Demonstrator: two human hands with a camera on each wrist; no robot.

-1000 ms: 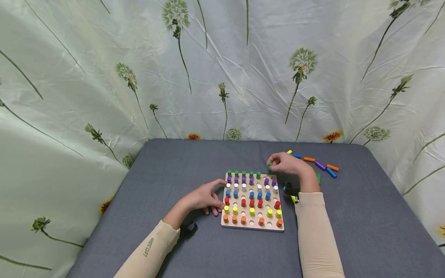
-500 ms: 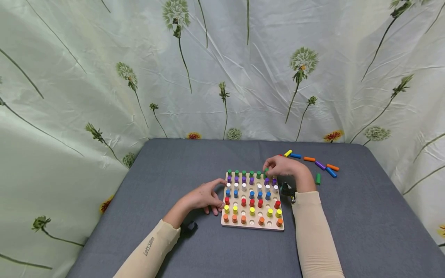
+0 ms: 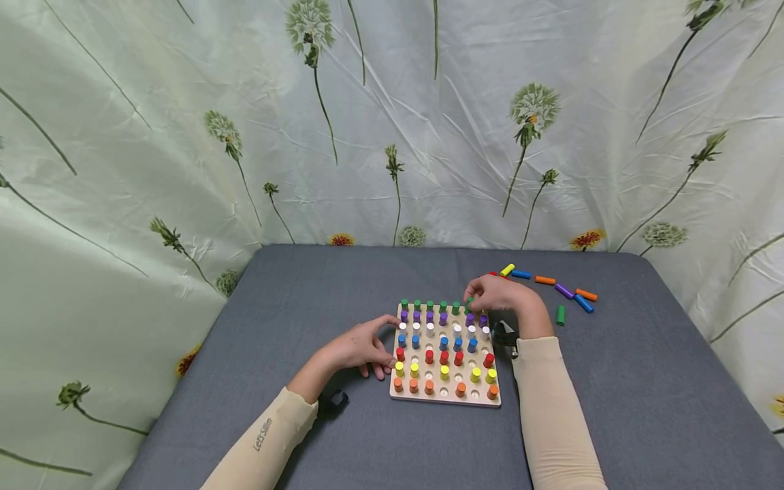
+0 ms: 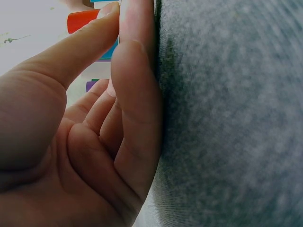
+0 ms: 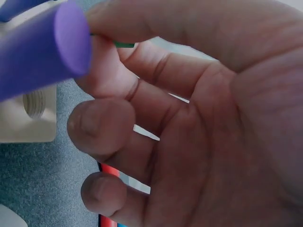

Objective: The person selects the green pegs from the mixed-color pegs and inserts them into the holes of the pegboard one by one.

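Note:
A light wooden pegboard [image 3: 436, 400] bears rows of upright pegs in several colours, with some bare holes among them. At its left edge my left hand [image 3: 361, 346] holds on with thumb and index finger while the other fingers curl beneath; the left wrist view shows the thumb beside an orange-red peg [image 4: 83, 21]. My right hand [image 3: 499, 292] pinches a green peg [image 3: 469, 303] at the right end of the far green row. Fingers mostly hide that peg in the right wrist view, where a purple peg [image 5: 38, 52] stands close to the camera.
Loose pegs lie beyond and right of the board: green [image 3: 561, 315], purple [image 3: 564, 291], blue [image 3: 583, 303], orange [image 3: 545, 280] and yellow [image 3: 507, 270] among them. A red peg [image 3: 493, 273] is partly behind my right hand. A flowered curtain [image 3: 343, 136] hangs behind the grey table [image 3: 331, 286].
My right hand has carried the green peg left and nearer, from beyond the board's corner onto its far row, then hardly moved. The left hand and pegboard have stayed put.

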